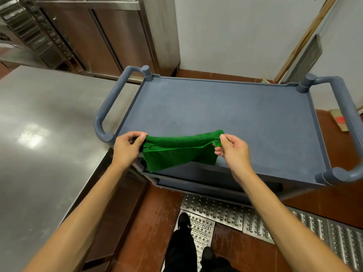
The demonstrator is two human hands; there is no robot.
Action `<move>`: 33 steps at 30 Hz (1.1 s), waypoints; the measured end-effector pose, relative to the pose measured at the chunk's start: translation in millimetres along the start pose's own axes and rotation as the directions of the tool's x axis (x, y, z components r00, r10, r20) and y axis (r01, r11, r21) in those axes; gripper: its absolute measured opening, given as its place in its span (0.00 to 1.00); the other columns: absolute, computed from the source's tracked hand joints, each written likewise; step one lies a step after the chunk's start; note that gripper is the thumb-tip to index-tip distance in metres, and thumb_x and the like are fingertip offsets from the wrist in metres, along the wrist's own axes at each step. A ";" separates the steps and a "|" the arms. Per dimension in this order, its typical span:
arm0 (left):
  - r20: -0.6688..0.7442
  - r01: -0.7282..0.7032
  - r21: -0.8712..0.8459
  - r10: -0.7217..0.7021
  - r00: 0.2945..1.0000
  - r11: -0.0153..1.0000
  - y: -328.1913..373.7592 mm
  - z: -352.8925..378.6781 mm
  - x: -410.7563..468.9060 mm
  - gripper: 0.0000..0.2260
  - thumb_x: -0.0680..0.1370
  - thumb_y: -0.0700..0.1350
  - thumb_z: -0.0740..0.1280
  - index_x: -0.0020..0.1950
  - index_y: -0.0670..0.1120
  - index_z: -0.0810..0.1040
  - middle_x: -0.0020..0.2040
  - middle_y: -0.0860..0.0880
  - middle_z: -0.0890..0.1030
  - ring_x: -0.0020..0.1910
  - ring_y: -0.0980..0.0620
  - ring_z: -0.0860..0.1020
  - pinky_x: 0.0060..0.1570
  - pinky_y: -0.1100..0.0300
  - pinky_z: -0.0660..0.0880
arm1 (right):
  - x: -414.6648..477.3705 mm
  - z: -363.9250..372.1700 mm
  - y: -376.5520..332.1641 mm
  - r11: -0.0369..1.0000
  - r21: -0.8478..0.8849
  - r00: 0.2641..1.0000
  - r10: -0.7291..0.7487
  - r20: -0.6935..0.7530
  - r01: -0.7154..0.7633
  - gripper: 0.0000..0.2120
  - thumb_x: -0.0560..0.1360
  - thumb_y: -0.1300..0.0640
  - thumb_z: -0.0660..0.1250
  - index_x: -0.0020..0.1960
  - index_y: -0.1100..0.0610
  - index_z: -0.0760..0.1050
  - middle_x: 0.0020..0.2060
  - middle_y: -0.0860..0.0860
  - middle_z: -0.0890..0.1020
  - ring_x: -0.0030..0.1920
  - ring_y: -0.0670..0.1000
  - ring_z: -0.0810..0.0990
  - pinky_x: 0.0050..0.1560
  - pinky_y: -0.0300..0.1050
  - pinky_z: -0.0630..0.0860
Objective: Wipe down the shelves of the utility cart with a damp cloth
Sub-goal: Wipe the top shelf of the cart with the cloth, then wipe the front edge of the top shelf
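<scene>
A blue-grey utility cart stands in front of me, its top shelf (225, 110) bare. A green cloth (176, 151) hangs stretched between both hands above the shelf's near edge. My left hand (127, 146) pinches the cloth's left corner. My right hand (231, 150) pinches the right corner. The cloth sags in a fold and its lower edge drapes over the cart's front rim. A lower shelf (216, 185) shows partly beneath the top one.
A stainless steel table (39, 144) stands close on the left, touching the cart's left handle (110, 107). The right handle (349, 130) juts out. Steel cabinets (110, 36) and a white wall stand behind. Metal drain grates (225, 213) cross the red tile floor near my feet.
</scene>
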State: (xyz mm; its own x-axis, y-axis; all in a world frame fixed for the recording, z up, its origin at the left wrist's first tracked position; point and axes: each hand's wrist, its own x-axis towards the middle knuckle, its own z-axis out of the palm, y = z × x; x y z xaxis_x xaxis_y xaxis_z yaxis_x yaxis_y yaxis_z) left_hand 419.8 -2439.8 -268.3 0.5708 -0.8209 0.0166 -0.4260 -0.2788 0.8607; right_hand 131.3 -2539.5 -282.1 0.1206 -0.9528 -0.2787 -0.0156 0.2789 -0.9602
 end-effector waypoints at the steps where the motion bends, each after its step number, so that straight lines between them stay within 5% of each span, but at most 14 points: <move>1: 0.021 -0.004 0.048 0.003 1.000 0.999 -6.2 6.3 10.0 0.07 0.79 0.43 0.70 0.45 0.54 0.84 0.41 0.60 0.84 0.43 0.60 0.81 0.51 0.58 0.78 | 8.8 4.4 7.1 1.000 -0.018 1.000 0.010 -0.022 -0.011 0.12 0.82 0.58 0.62 0.61 0.64 0.75 0.38 0.54 0.81 0.33 0.45 0.80 0.40 0.40 0.81; 6: 0.163 0.028 0.227 -0.066 0.984 0.973 -32.4 42.9 53.0 0.05 0.78 0.45 0.71 0.49 0.46 0.86 0.46 0.50 0.85 0.50 0.49 0.83 0.51 0.58 0.76 | 40.5 13.7 45.8 0.939 -0.322 0.990 0.089 -0.112 -0.121 0.12 0.77 0.61 0.67 0.60 0.57 0.76 0.47 0.57 0.83 0.48 0.55 0.83 0.58 0.55 0.78; 10: 0.371 -0.027 0.393 -0.132 0.919 0.919 -46.7 63.9 70.6 0.13 0.78 0.43 0.71 0.63 0.47 0.81 0.58 0.45 0.84 0.58 0.42 0.81 0.57 0.55 0.74 | 42.0 16.2 65.0 0.670 -0.717 0.980 0.165 -0.113 -0.195 0.24 0.73 0.58 0.68 0.68 0.58 0.70 0.65 0.62 0.70 0.68 0.61 0.68 0.71 0.50 0.65; 13: 0.397 -0.043 0.466 -0.166 0.903 0.884 -66.8 60.1 82.2 0.25 0.78 0.44 0.70 0.75 0.47 0.69 0.63 0.39 0.80 0.61 0.37 0.79 0.60 0.50 0.73 | 43.8 24.7 71.2 0.561 -0.827 0.998 0.060 0.005 -0.029 0.30 0.74 0.52 0.69 0.74 0.52 0.64 0.71 0.61 0.62 0.71 0.62 0.62 0.73 0.55 0.63; 17: 0.285 -0.103 0.586 -0.085 0.955 0.804 -104.4 29.4 99.9 0.22 0.79 0.45 0.66 0.73 0.43 0.71 0.58 0.35 0.78 0.59 0.33 0.76 0.60 0.44 0.72 | 53.1 37.8 79.4 0.409 -0.902 0.964 0.150 0.219 0.141 0.34 0.76 0.40 0.67 0.77 0.45 0.60 0.72 0.57 0.60 0.71 0.60 0.60 0.73 0.55 0.62; 20: 0.320 -0.211 0.831 -0.133 0.938 0.514 -132.8 5.3 112.6 0.29 0.78 0.54 0.63 0.76 0.43 0.66 0.69 0.30 0.68 0.70 0.31 0.66 0.69 0.40 0.64 | 65.7 36.1 77.7 0.436 -0.894 0.966 0.172 0.194 0.102 0.33 0.74 0.44 0.71 0.76 0.44 0.64 0.68 0.55 0.62 0.68 0.57 0.61 0.72 0.50 0.61; 22: 0.363 -0.245 0.874 -0.229 0.903 0.419 -143.8 1.1 111.7 0.34 0.80 0.59 0.59 0.80 0.43 0.55 0.77 0.30 0.55 0.78 0.32 0.54 0.75 0.40 0.51 | 74.5 32.0 78.5 0.455 -0.884 0.962 0.175 0.208 0.109 0.32 0.73 0.47 0.74 0.74 0.43 0.67 0.64 0.54 0.64 0.66 0.56 0.64 0.71 0.48 0.62; 25: 0.403 -0.287 0.860 -0.218 0.889 0.422 -150.9 10.5 107.6 0.34 0.82 0.62 0.48 0.82 0.44 0.43 0.80 0.32 0.46 0.80 0.36 0.45 0.76 0.39 0.44 | 83.9 32.3 82.7 0.454 -0.880 0.953 0.177 0.244 0.141 0.31 0.70 0.49 0.77 0.71 0.44 0.71 0.58 0.51 0.65 0.63 0.56 0.68 0.69 0.50 0.67; 28: 0.401 -0.281 0.832 -0.169 0.900 0.478 -157.7 17.5 102.9 0.35 0.79 0.62 0.36 0.81 0.44 0.41 0.80 0.32 0.44 0.80 0.35 0.44 0.76 0.38 0.48 | 89.4 39.0 86.0 0.455 -0.873 0.946 0.170 0.277 0.174 0.29 0.68 0.50 0.78 0.68 0.45 0.75 0.53 0.49 0.64 0.58 0.53 0.69 0.65 0.50 0.70; 33: 0.413 -0.299 0.772 -0.085 0.907 0.561 -163.6 17.1 101.6 0.37 0.81 0.65 0.38 0.82 0.41 0.47 0.80 0.32 0.47 0.79 0.33 0.51 0.74 0.37 0.55 | 91.7 57.0 90.2 0.502 -0.839 0.944 0.117 0.309 0.212 0.28 0.67 0.58 0.79 0.66 0.51 0.78 0.51 0.50 0.66 0.53 0.51 0.69 0.62 0.45 0.71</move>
State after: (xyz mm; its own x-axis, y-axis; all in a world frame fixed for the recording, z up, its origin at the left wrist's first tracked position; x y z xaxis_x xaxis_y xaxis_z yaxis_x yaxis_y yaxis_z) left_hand 535.5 -2486.2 -416.1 0.2643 -0.9263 -0.2684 -0.9514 -0.2961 0.0850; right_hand 197.5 -2594.9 -393.2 0.4184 -0.8297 -0.3696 -0.8147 -0.1629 -0.5565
